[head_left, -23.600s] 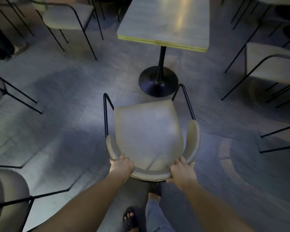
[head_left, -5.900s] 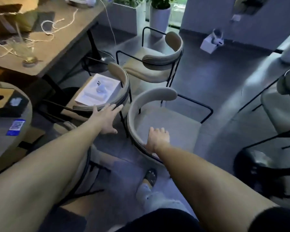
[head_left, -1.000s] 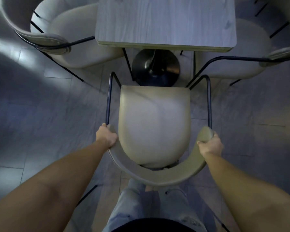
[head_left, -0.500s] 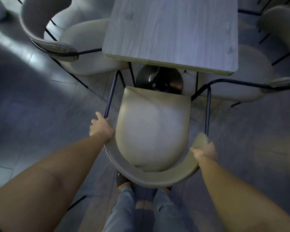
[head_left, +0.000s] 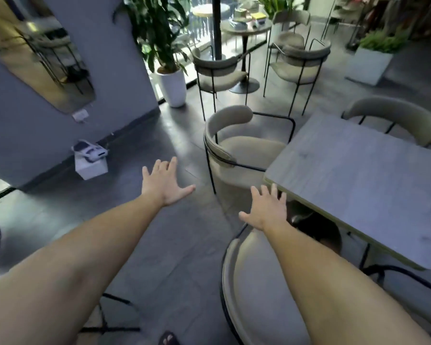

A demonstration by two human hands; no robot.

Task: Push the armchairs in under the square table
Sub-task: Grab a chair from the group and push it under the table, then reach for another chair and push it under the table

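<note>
The grey square table (head_left: 358, 180) stands at the right. A beige armchair (head_left: 254, 287) sits below me at its near side, seat partly under the top. A second armchair (head_left: 237, 145) stands at the table's left side, its seat only slightly under the edge. A third armchair (head_left: 403, 120) shows behind the far side. My left hand (head_left: 166, 183) hovers over the floor with fingers spread, holding nothing. My right hand (head_left: 266, 207) is also spread and empty, above the near chair's front, short of the second chair.
A white box with a device on it (head_left: 91, 161) sits by the grey wall at left. A white planter (head_left: 172, 87) stands beyond. Two more chairs (head_left: 219, 70) and a round table (head_left: 245, 28) are at the back. Another planter (head_left: 368, 63) is far right.
Both hands have let go of the near armchair's backrest and are now spread open in the air. My view has swung left toward the armchair at the table's left side.
</note>
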